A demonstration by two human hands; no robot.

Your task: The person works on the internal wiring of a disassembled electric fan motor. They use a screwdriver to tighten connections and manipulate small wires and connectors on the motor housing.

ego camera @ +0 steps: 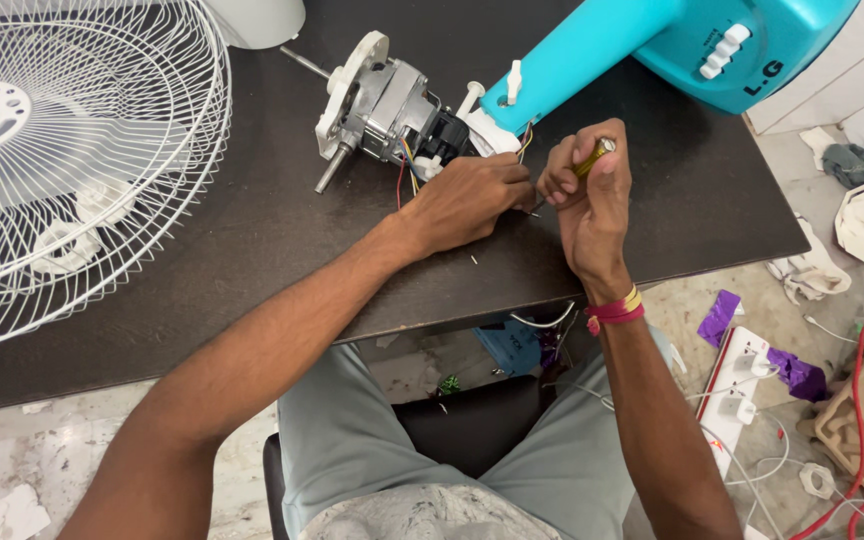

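Right hand (584, 190) fists a yellow-handled tool (594, 157), tip hidden; left hand (469, 197) pinches wires (408, 175) beside it, under the motor (384, 103). Wiring step; next needs steady aim.

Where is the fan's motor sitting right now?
The fan motor lies on the dark table, top centre of the head view, between the white fan guard and the turquoise fan stand, just above the left hand.

A white wire fan guard (62, 150) lies on the dark desk (252, 270) at 9 o'clock. A white power strip (737, 385), purple scraps (720, 316) and red cable (860, 400) occupy the floor at 4 o'clock.
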